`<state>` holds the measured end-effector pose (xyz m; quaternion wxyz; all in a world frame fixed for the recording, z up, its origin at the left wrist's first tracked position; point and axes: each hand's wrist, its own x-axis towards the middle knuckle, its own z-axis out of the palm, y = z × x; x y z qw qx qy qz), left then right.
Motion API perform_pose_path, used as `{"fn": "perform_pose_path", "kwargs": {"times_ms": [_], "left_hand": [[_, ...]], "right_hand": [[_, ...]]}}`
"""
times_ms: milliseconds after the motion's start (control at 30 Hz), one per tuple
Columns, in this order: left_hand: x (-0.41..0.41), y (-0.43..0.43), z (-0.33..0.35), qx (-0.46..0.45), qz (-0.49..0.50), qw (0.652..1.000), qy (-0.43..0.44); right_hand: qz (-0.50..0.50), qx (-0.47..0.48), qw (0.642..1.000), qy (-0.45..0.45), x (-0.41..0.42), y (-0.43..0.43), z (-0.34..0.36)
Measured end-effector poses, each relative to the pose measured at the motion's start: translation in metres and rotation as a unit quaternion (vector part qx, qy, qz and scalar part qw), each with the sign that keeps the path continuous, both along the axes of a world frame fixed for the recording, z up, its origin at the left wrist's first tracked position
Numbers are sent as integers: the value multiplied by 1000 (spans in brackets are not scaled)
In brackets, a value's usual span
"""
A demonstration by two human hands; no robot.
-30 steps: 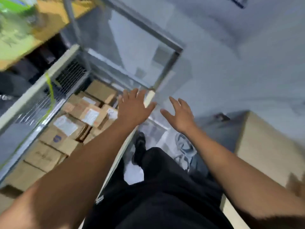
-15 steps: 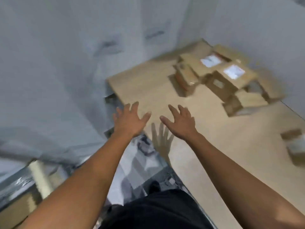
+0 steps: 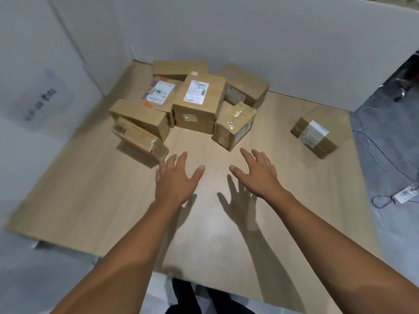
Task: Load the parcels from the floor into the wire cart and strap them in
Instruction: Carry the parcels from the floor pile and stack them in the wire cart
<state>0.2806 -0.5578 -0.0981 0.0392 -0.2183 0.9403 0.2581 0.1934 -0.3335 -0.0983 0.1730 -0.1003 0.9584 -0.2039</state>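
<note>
reaches forward over the wood-look floor sheet (image 3: 90, 189) with the left hand (image 3: 175, 180) and the right hand (image 3: 258, 175), both palm-down, fingers splayed wide, gripping nothing and touching nothing. holds them side by side with a gap between, likely in order to take a carton by two opposite faces instead of pinching it one-handed.

finds the parcels (image 3: 197, 103) heaped at far centre, tucked into the corner of the grey wall panels (image 3: 249, 41): several brown cartons leaning on one another, a few label-up. reads as a loose heap, not a stack, so best to lift from the near edge or the top to avoid tipping the rest.

nearest the fingertips: a long box (image 3: 140, 135) at the heap's near left and a taped box (image 3: 234, 125) at its near right. cannot tell the target, with the hands aimed between the two.

spots a lone parcel (image 3: 314, 138) well apart at far right, near the sheet's edge, with a white power strip (image 3: 404, 197) and its cables on the grey floor further right.

shows no wire cart and no strap from here. judging by all these cartons on the floor, plenty of loading left.
</note>
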Motion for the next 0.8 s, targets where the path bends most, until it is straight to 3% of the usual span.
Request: {"fn": "perform_pose_path", "kwargs": {"times_ms": [233,400,533,800], "left_hand": [[-98,-40,-38,-24,-48,999,9],[-170,-60,-66,-88,-81,992,37],[-231,-77,-70,-111,-99,986,77],[-314,-74,-64,-150,-108,983,-15]], "right_hand": [[-64,-19,996,50,-66,-46,-65],[-67,36,997,17,-71,-68,-149],[-46,125,990,56,-63,-70,-191],[-49,126,986,96,-67,-69,-198]]}}
